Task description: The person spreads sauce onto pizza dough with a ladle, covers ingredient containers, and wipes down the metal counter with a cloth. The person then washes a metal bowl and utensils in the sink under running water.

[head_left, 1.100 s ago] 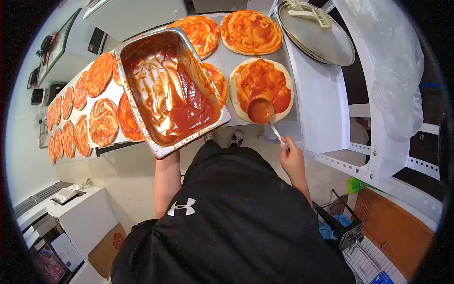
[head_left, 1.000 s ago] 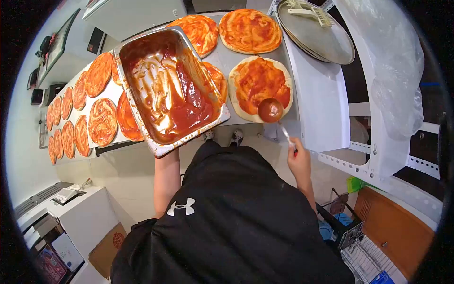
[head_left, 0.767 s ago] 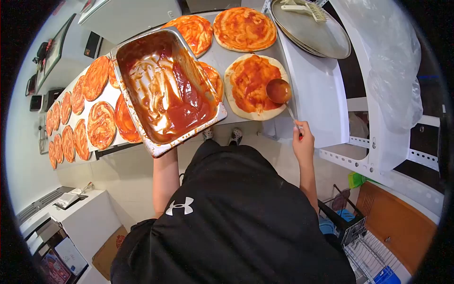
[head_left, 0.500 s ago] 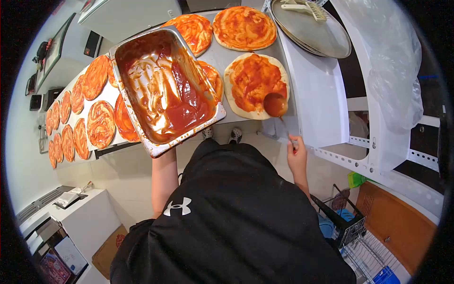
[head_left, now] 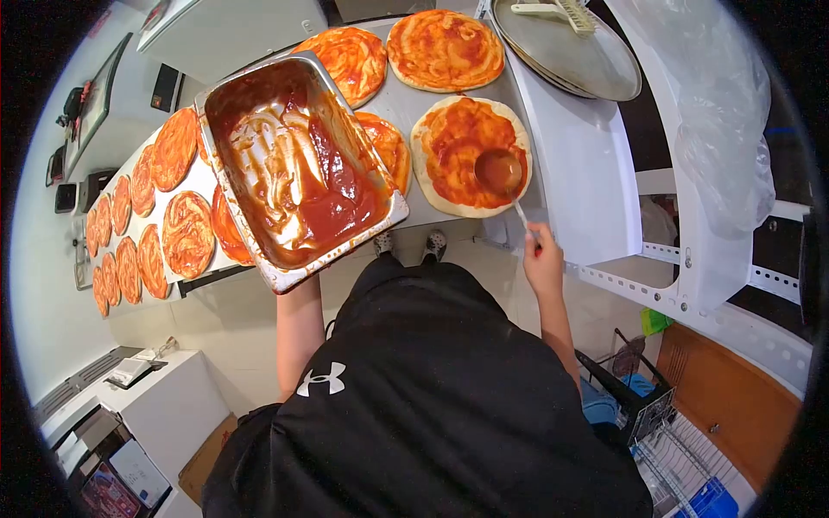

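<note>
My right hand (head_left: 542,255) is closed around the handle of a ladle (head_left: 498,172). The ladle's bowl rests on the sauce of a round dough base (head_left: 433,186), whose pale rim is still bare of red sauce. A deep metal pan (head_left: 278,274), smeared inside with red sauce, is held tilted to the left, over the table's front edge. My left forearm (head_left: 300,332) reaches up beneath this pan and bears it; the hand itself is hidden under it.
Sauced dough bases (head_left: 446,50) lie on the metal table, and several more (head_left: 188,235) run in rows along the left. Stacked round pans (head_left: 574,52) with a brush (head_left: 572,13) on top stand at the back right. A white perforated shelf frame (head_left: 635,289) borders the right side.
The ladle has moved left and up, from the dough's lower right rim towards its middle, and my right hand has risen slightly with it. The pan stays nearly in place.
</note>
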The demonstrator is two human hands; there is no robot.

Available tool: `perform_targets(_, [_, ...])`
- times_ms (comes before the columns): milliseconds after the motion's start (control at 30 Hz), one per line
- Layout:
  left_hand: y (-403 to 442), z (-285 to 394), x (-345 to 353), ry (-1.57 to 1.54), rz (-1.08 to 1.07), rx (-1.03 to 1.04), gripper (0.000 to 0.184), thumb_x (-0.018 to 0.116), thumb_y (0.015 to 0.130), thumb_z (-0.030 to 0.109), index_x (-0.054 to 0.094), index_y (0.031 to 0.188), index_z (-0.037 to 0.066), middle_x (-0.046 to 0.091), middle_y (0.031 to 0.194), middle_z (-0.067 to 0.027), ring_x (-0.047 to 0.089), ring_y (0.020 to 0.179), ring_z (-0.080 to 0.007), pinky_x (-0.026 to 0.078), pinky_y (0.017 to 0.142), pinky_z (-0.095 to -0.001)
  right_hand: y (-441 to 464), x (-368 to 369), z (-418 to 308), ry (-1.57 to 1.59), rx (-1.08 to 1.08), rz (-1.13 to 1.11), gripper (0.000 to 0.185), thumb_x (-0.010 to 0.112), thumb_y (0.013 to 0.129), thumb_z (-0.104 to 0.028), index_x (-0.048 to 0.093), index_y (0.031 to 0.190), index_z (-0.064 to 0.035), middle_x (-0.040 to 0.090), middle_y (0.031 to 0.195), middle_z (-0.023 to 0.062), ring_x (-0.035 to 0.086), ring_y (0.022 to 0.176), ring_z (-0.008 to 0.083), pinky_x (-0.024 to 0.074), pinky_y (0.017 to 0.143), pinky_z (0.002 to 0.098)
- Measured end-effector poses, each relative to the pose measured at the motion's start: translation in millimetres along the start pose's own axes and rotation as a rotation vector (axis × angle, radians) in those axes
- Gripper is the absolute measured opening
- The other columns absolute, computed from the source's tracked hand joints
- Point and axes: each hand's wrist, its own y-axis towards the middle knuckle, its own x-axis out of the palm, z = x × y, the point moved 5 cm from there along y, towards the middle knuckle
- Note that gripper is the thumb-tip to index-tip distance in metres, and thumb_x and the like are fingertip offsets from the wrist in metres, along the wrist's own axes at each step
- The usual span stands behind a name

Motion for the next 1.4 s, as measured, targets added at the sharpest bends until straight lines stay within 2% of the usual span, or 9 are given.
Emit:
perform_targets(233, [-1.2,-4.2,-2.8,-0.144,-0.128,-0.046,0.049,0.05,0.09,0.045,0.049,0.127,0.014,0.055,0.123,-0.0108,0.052,0.112,-0.0252,0.044,0.094,-0.0473,-42.9,-14.2,12.5,-0.028,0.091,0.043,0.019,0.051,0.085,-0.005,0.056,0.103,-0.0084,0.053,0.06,0.0075,0.044,0.049,0.0206,0.0367,0.05,0.0348])
perform_targets(533, [6.1,-4.4,0.5,-0.069,-0.126,-0.019,0.05,0.049,0.09,0.047,0.049,0.127,0.014,0.055,0.124,-0.0104,0.052,0.113,-0.0246,0.044,0.094,-0.047,63.7,19.3,2.2,0.176,0.024,0.086,0.016,0.052,0.084,-0.002,0.053,0.1,-0.0049,0.065,0.086,0.0096,0.057,0.067,0.0172,0.0446,0.063,0.0273])
perform_targets(700, [10.8,-1.3,-12.5,-0.026,0.047,0.016,0.049,0.048,0.09,0.046,0.049,0.127,0.014,0.055,0.124,-0.0103,0.052,0.112,-0.0249,0.044,0.094,-0.0473,57.8,30.2,-12.6,0.207,-0.133,0.076,0.015,0.051,0.085,-0.002,0.054,0.1,-0.0051,0.063,0.078,0.008,0.055,0.064,0.0162,0.0438,0.061,0.028])
perform_targets(733, [7.4,2.3,-7.9,-0.027,0.048,0.016,0.049,0.048,0.09,0.046,0.049,0.127,0.014,0.055,0.124,-0.0103,0.052,0.112,-0.0249,0.044,0.094,-0.0473,42.1,19.8,-17.9,0.11,-0.041,0.031,0.015,0.051,0.085,-0.003,0.054,0.1,-0.0055,0.06,0.073,0.0071,0.052,0.062,0.0158,0.0428,0.06,0.0282])
perform_targets(867, [-22.6,22.2,41.5,-0.221,-0.17,-0.083,0.045,0.047,0.092,0.042,0.049,0.127,0.014,0.055,0.124,-0.0104,0.052,0.113,-0.0254,0.043,0.096,-0.0474,-1.4,-12.2,-14.0,-0.02,0.165,0.007,0.016,0.051,0.086,-0.005,0.055,0.102,-0.0076,0.055,0.064,0.0051,0.045,0.056,0.0149,0.0399,0.056,0.0288])
perform_targets(1033, [12.4,16.8,3.4,-0.278,-0.335,-0.084,0.045,0.046,0.092,0.042,0.049,0.127,0.014,0.055,0.124,-0.0103,0.052,0.113,-0.0256,0.041,0.098,-0.0477,28.0,5.2,-12.7,0.044,0.104,0.097,0.016,0.051,0.085,-0.006,0.054,0.101,-0.0063,0.063,0.071,0.009,0.053,0.059,0.0203,0.0428,0.058,0.0311])
perform_targets(1100, [2.5,16.8,12.3,-0.236,-0.262,-0.069,0.046,0.047,0.091,0.042,0.049,0.127,0.014,0.055,0.124,-0.0103,0.052,0.113,-0.0255,0.041,0.098,-0.0473,57.0,29.1,-4.1,0.217,-0.049,0.166,0.015,0.052,0.085,-0.006,0.054,0.1,-0.0071,0.064,0.075,0.0099,0.055,0.061,0.022,0.0436,0.058,0.0322])
perform_targets(1233, [-15.6,15.0,24.4,-0.105,-0.04,-0.027,0.048,0.047,0.091,0.044,0.049,0.127,0.014,0.055,0.124,-0.0102,0.052,0.113,-0.0254,0.041,0.098,-0.0461,102.8,60.7,-10.6,0.192,-0.031,0.098,0.014,0.052,0.084,-0.004,0.055,0.098,-0.006,0.066,0.082,0.0115,0.06,0.067,0.0251,0.0456,0.062,0.0339])
perform_targets(1400, [-14.1,10.2,31.1,-0.129,-0.509,0.054,0.051,0.037,0.093,0.049,0.042,0.133,0.017,0.052,0.128,-0.0061,0.046,0.12,-0.0237,0.037,0.102,-0.0463,69.0,30.6,-9.3,0.202,0.019,-0.042,0.014,0.053,0.083,-0.005,0.056,0.097,-0.0049,0.067,0.088,0.0118,0.062,0.072,0.0245,0.0471,0.066,0.0334])
